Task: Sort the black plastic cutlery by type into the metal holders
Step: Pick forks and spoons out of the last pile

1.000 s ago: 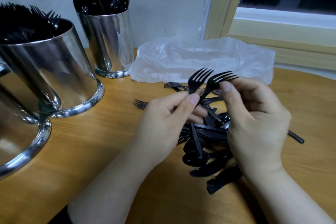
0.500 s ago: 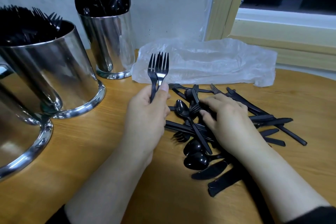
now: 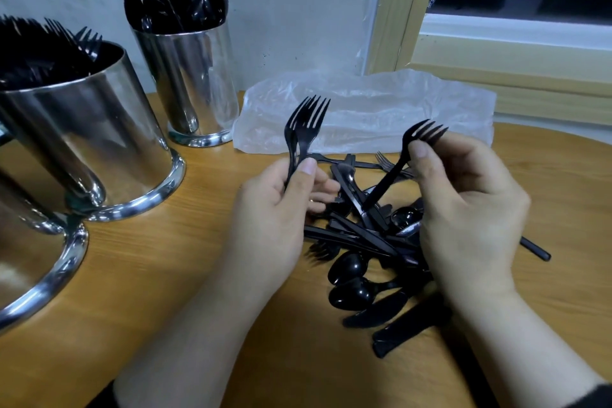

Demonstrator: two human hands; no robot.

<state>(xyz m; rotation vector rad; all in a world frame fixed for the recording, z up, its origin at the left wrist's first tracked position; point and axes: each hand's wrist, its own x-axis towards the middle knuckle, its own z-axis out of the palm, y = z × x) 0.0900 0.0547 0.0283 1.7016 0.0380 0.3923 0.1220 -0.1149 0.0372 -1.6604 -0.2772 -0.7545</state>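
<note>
the left hand [image 3: 275, 209] grips two forks [image 3: 306, 129] by their handles, thumb pressed on the front, tines pointing up and stacked one behind the other. the right hand [image 3: 470, 209] pinches a third fork [image 3: 422, 134] near its neck between thumb and fingers — tines up and tilted to the right, its handle slanting down-left into the pile [image 3: 371, 242]. the two hands are apart, one on each side of the pile, both held just above the tabletop [image 3: 165, 275].

the pile is a loose tangle of black cutlery lying on the wood between and below the hands: spoons at the near side, knives across the middle and front, a few more forks at the back edge. one handle sticks out to the right, past the right hand.

at left stands a wide metal holder [image 3: 99, 142] full of forks, tines up. behind it, against the wall, a narrower holder [image 3: 192, 86] is packed with spoons, bowls up. a third holder [image 3: 29, 258] is cut off by the left edge — what it contains cannot be told. a crumpled clear plastic bag [image 3: 381, 109] lies behind the pile, under the window frame [image 3: 496, 53].
</note>
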